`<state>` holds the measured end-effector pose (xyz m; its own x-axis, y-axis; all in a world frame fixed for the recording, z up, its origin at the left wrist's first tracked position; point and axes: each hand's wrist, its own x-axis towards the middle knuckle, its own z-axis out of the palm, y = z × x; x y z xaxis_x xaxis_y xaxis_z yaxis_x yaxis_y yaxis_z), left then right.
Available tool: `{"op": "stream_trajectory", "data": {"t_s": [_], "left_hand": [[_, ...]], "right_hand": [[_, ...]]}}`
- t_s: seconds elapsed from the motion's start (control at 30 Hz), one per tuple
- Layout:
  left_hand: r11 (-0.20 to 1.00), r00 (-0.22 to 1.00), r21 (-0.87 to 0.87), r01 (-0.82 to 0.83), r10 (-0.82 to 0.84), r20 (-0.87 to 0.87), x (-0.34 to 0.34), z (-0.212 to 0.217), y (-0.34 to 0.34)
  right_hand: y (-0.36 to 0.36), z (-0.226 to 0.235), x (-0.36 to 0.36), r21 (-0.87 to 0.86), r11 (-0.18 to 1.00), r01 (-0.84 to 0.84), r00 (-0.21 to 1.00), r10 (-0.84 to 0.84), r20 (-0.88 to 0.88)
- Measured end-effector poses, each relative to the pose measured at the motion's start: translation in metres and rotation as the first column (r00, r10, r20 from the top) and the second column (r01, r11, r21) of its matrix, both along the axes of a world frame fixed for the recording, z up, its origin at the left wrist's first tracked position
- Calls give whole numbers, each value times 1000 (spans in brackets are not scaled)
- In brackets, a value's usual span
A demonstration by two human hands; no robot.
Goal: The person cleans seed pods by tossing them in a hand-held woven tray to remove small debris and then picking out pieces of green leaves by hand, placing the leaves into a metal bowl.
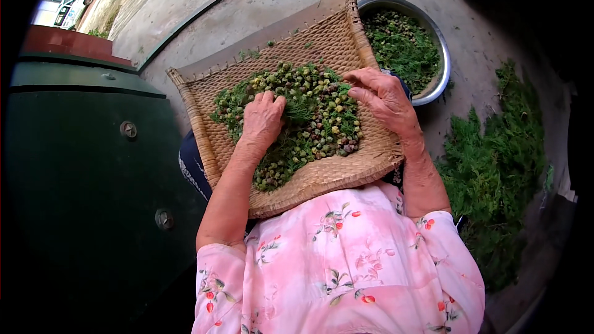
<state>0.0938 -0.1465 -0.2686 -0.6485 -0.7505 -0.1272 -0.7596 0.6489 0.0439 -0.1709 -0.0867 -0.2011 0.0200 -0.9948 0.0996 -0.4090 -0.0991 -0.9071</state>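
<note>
A woven wicker winnowing tray [382,138] rests across my lap, tilted. On it lies a heap of small round green and brownish cones [331,111] mixed with feathery green sprigs [301,109]. My left hand [263,117] is closed, its fingers curled down into the left part of the heap beside a sprig; the fingertips are hidden. At the heap's right edge, my right hand [387,100] has its thumb and forefinger bent together by a bit of bright green leaf. What either hand grips is too small or hidden to make out.
Beyond the tray at right stands a round metal basin [442,65] holding cones and greenery. Cut green branches [489,161] are piled on the concrete floor [247,3] to my right. A dark green metal panel [80,167] with round fittings stands close at left. A white vehicle [77,5] is far off.
</note>
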Motion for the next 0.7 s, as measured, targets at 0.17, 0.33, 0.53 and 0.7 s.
{"op": "stream_trajectory", "data": {"t_s": [0.17, 0.33, 0.53, 0.7], "left_hand": [[926, 703, 336, -174, 355, -617, 29, 14, -17], [886, 615, 452, -107, 416, -670, 40, 46, 2], [981, 989, 186, -46, 71, -132, 28, 52, 54], [991, 994, 132, -13, 27, -110, 28, 38, 34]], "right_hand": [[-5, 5, -2, -41, 999, -10, 1000, 8, -27], [-6, 2, -3, -7, 1000, 11, 999, -11, -31], [-2, 0, -2, -79, 997, -18, 998, 14, -53], [-1, 1, -1, -38, 999, -12, 1000, 12, -15]]}}
